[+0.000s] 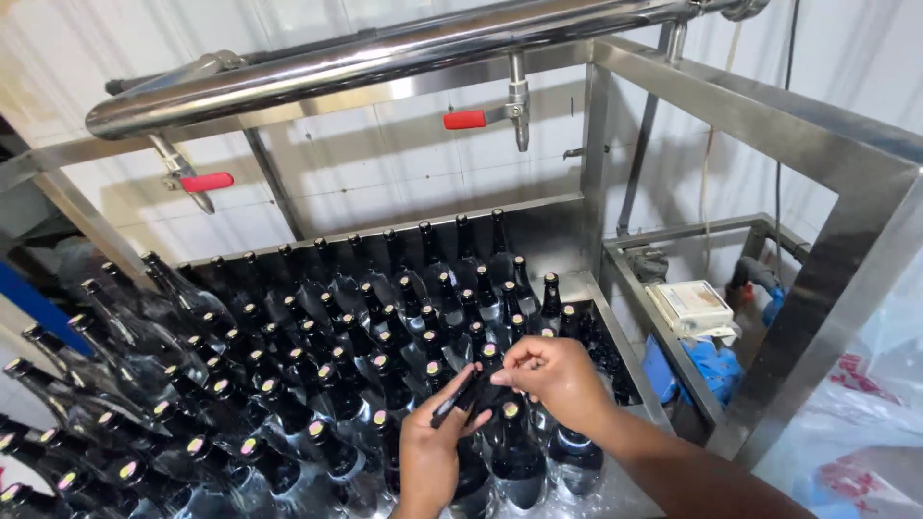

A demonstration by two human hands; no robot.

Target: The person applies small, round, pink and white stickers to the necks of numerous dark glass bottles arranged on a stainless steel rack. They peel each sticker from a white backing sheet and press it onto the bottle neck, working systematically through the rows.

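Dark glass bottles (288, 384) stand upright and packed shoulder to shoulder across the steel surface (630, 360), filling it from the far left edge to near the right edge; standing so close, they brace one another, and their open mouths face up toward the steel pipe (365, 58) overhead. Under that pipe hang two taps with red handles, one (205, 181) over the left part of the rows and one (465, 119) over the middle.

Near the front right corner, the left hand (431, 452) rises from below with fingers closed round a slim black strip (458, 397), held slanting just above the bottle mouths. Its grip is pressed on the lower end of the strip.

The right hand (556, 377) comes in from the right, fingertips pinching the strip's upper end. Both hands share the one piece, each steadying an end so it stays clear of the necks beneath. What the strip is exactly, I cannot tell.

Past the right edge, a lower steel shelf (663, 332) carries a pale box (690, 306) and something blue (713, 367), kept apart from the bottles.
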